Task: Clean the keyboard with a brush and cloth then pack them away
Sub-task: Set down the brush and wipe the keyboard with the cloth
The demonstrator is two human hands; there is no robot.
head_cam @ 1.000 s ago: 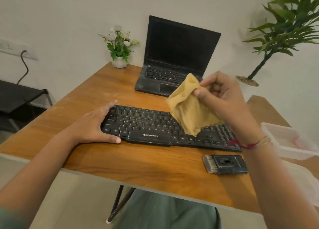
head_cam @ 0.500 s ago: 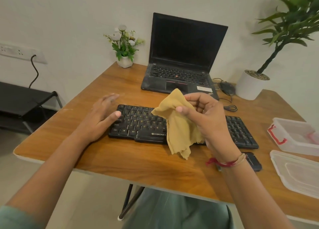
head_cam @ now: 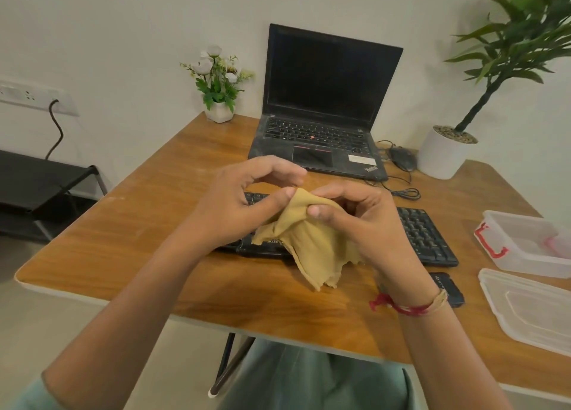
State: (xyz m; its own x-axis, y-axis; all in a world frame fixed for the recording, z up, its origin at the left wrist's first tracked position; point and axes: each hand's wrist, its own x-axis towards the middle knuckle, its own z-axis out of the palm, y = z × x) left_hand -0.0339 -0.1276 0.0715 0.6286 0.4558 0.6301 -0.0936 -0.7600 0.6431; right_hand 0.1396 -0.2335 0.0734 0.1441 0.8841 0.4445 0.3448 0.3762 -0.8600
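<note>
Both hands hold a yellow cloth above the black keyboard, which lies across the wooden desk. My left hand pinches the cloth's top edge with thumb and fingers. My right hand grips the same top fold beside it. The cloth hangs down in front of the keyboard's middle and hides it. The black brush lies on the desk near the front edge, mostly hidden behind my right wrist.
An open laptop stands behind the keyboard, with a mouse and its cable to the right. A clear plastic box and its lid sit at the right. A flower pot and a potted plant stand at the back.
My left hand has lifted off the keyboard's left end and come up to take the cloth beside my right hand. The cloth has moved lower and toward me.
</note>
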